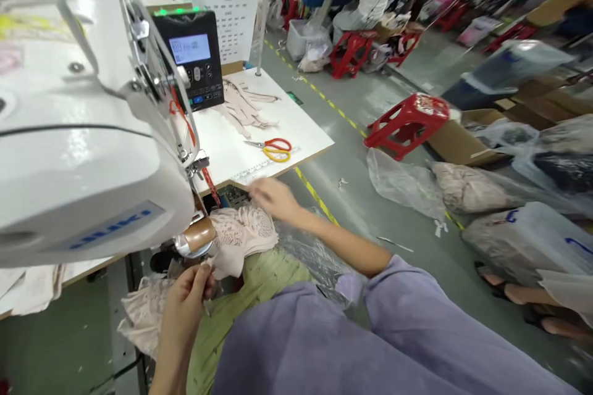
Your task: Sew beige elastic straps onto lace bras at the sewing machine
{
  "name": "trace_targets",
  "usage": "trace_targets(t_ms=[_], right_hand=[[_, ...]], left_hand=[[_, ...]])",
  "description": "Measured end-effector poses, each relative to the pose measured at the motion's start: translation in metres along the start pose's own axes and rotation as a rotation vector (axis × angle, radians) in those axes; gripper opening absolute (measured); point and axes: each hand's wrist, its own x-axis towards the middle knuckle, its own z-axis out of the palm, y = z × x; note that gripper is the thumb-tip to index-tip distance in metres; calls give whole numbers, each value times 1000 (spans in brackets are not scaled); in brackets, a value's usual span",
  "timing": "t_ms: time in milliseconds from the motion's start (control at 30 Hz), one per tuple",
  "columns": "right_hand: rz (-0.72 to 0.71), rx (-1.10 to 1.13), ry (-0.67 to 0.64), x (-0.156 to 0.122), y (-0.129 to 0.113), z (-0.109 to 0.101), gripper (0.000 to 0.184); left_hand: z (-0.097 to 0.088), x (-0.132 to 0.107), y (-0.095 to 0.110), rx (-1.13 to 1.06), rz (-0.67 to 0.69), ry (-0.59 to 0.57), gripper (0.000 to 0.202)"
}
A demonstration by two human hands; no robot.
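A pale beige lace bra lies over my lap, beside the arm of a white sewing machine. The thumb and fingers of my left hand pinch an edge of it, just below the needle area. My right hand hovers over the bra's far side by the table edge; it is smeared by motion and its fingers cannot be made out clearly. More beige lace fabric hangs below the machine, left of my left hand.
Scissors with red and yellow handles lie on the white table near beige fabric strips. A control panel stands behind. On the floor to the right are a red stool, plastic bags and a person's feet.
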Motion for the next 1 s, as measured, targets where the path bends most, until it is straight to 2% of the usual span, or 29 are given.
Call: trace_targets(t_ms=[67,133,233,300,400,500,600,667,733,800,1000], right_hand=[[181,-118,51,34,47,-29,44],[255,-174,-3,63,81,-49,39],[278,-201,-109,83,104,-54,34],[293,-207,-138,77,105,-49,32],[346,-174,-103,39,91,-41,31],[333,-24,-121,-20,57,-41,34],[174,170,-283,-74,6,-43,35],[5,213,-361,-95,-28,-41,43],[-109,232,-357,-101,-53,-34,40],[-158,238,-325,-98,-66,-25,36],[-202,252,-344,-82,-69,-8,34]], left_hand=[[-3,2,-2,-88,-21,12,42],[-1,0,2,-166,-45,7,42],[6,-5,10,-300,-82,20,41],[9,-7,13,-396,-94,35,42],[7,-10,12,-469,-106,46,39],[3,-11,11,-500,-119,49,38],[4,-10,12,-517,-128,38,39],[5,-9,14,-509,-129,28,39],[7,-9,15,-476,-117,23,37],[8,-9,15,-438,-101,27,36],[5,-10,10,-236,-37,45,32]])
